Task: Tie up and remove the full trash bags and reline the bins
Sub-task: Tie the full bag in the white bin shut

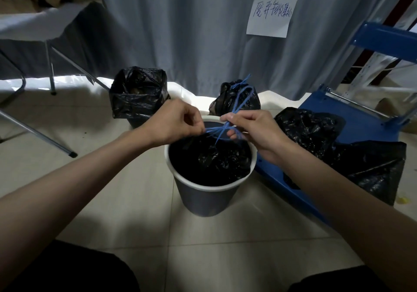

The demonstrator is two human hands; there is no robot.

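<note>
A black bag [222,158] sits inside the grey bin [206,196] on the tiled floor, its neck gathered under crossed blue strings [222,129] that both hands pull above the rim: the left hand [174,120] pinches one end between curled fingers, and the right hand [252,128] grips the other, with loops rising past its thumb. Behind stand a lined bin [137,95] to the left and a tied bag [235,99], and loose black bags [338,147] lie on a blue cart [352,116] to the right, before a grey curtain [180,32] bearing a handwritten note [270,14].
</note>
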